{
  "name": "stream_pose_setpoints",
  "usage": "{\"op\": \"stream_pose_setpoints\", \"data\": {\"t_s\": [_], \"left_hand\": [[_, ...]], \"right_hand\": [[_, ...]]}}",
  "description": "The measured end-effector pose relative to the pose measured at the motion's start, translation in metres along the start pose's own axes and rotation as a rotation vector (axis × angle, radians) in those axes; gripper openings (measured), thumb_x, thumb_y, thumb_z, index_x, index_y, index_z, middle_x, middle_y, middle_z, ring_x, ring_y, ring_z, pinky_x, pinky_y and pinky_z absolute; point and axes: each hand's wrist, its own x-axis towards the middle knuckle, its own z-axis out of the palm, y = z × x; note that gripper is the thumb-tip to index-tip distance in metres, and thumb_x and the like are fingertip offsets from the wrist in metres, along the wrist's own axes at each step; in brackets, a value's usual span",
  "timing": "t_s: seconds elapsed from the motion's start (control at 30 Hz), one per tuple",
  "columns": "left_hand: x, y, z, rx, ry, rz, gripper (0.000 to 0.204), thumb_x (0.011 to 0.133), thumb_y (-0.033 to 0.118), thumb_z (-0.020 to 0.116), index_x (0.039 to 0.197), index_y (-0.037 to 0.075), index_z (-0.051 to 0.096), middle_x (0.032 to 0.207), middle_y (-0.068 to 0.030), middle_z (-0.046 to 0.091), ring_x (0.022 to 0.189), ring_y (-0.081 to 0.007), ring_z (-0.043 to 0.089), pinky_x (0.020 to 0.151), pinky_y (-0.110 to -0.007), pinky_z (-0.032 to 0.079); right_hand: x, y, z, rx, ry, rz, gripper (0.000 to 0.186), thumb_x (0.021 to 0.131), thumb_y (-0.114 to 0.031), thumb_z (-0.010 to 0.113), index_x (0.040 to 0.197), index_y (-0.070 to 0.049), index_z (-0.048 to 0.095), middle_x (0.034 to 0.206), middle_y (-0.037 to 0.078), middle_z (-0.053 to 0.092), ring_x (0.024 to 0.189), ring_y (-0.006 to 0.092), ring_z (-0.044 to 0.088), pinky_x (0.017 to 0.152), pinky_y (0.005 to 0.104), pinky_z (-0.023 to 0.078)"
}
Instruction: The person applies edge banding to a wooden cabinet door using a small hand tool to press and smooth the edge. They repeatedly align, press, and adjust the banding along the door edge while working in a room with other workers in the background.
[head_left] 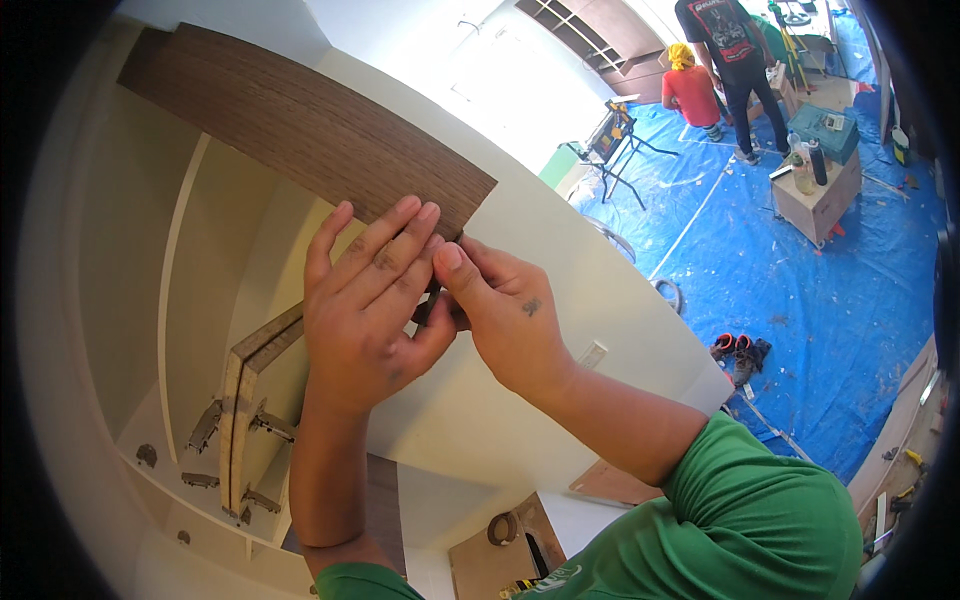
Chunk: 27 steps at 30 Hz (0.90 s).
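A dark brown wood-grain panel runs along the top of a pale cabinet. My left hand has its fingers stretched out, their tips at the panel's lower edge near its right end. Just below that corner, my right hand is closed, its thumb against the fingers beside my left hand. A narrow dark piece shows between the two hands, mostly covered, and I cannot make out what it is. Two door panels with metal hinges stand together inside the cabinet, left of my left forearm.
Beneath my arms, a brown roll of tape or edging lies on a wooden board. Blue sheeting covers the floor at right, with shoes, a wooden box bearing bottles, and a table saw. Two people are farther back.
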Motion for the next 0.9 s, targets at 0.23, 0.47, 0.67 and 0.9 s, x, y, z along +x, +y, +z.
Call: {"op": "stream_pose_setpoints", "data": {"t_s": [0.23, 0.47, 0.67, 0.9], "left_hand": [[-0.001, 0.0, 0.001, -0.023, 0.009, -0.007, 0.027, 0.073, 0.009, 0.076, 0.1, 0.006, 0.076, 0.123, -0.0048, 0.074, 0.121, -0.0225, 0.068, 0.113, -0.055, 0.038], [-0.006, 0.002, 0.002, -0.053, 0.051, 0.05, 0.023, 0.075, 0.004, 0.075, 0.098, 0.007, 0.077, 0.116, -0.0039, 0.076, 0.117, -0.0219, 0.07, 0.113, -0.059, 0.039], [-0.001, 0.002, 0.0, -0.07, 0.026, 0.061, 0.024, 0.075, 0.002, 0.074, 0.098, 0.005, 0.077, 0.116, -0.0047, 0.076, 0.118, -0.0222, 0.07, 0.112, -0.059, 0.041], [0.005, 0.0, -0.003, -0.109, -0.01, 0.055, 0.025, 0.074, 0.0, 0.074, 0.099, 0.004, 0.077, 0.115, -0.006, 0.076, 0.117, -0.023, 0.07, 0.112, -0.056, 0.043]], "right_hand": [[0.001, -0.003, 0.001, -0.113, 0.04, 0.034, 0.034, 0.107, -0.03, 0.059, 0.098, 0.002, 0.064, 0.079, -0.004, 0.057, 0.074, 0.0046, 0.047, 0.064, 0.0237, 0.042], [-0.007, -0.001, 0.001, -0.129, 0.014, -0.023, 0.032, 0.109, -0.03, 0.054, 0.1, 0.0, 0.061, 0.078, -0.002, 0.056, 0.073, 0.0057, 0.047, 0.063, 0.0254, 0.042], [-0.004, 0.0, 0.0, -0.093, 0.005, -0.044, 0.033, 0.11, -0.029, 0.052, 0.097, 0.001, 0.06, 0.08, -0.001, 0.056, 0.073, 0.006, 0.049, 0.064, 0.0257, 0.044], [-0.004, -0.004, 0.002, -0.005, 0.006, -0.004, 0.034, 0.11, -0.03, 0.053, 0.099, 0.002, 0.061, 0.082, 0.0, 0.057, 0.074, 0.006, 0.05, 0.066, 0.0252, 0.047]]}}
